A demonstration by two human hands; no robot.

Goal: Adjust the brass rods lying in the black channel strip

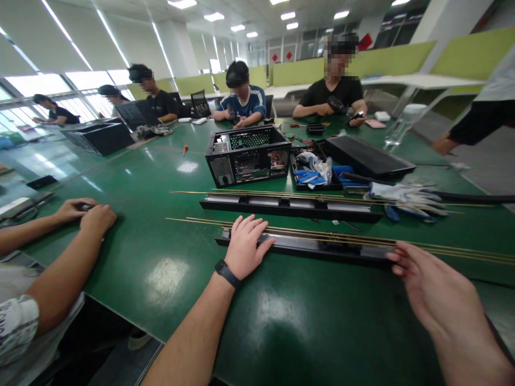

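Note:
A long black channel bar with a silvery inside lies on the green table before me. Several thin gold-coloured rods run along it and stick out past both ends. My left hand rests across the bar's left end, fingers stretched out flat over it. At the right end, my right hand has its thumb and fingers closed on the bar's edge, close beside the rods; its exact contact is partly hidden. Behind lies a second black channel bar with more gold-coloured rods along it.
An open black computer case stands beyond the bars. White-and-blue work gloves lie at right, near a black panel and a clear bottle. A co-worker's hands rest at left. Other people sit across the green table.

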